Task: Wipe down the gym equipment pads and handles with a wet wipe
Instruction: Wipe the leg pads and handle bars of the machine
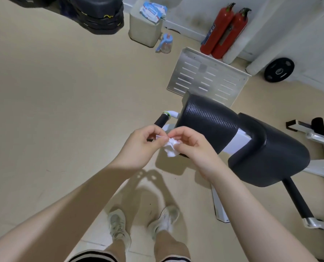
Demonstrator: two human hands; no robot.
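Item: wet wipe (pixel 171 148), crumpled, pinched between the fingers of your left hand (pixel 138 146) and right hand (pixel 190 143), just beside the black pad (pixel 210 118). Unfold it flat before wiping pad and handle (pixel 162 120).

Single head-worn wide-angle view, looking steeply down and forward, close above the padded bench (pixel 233 133), floor spreading around it.
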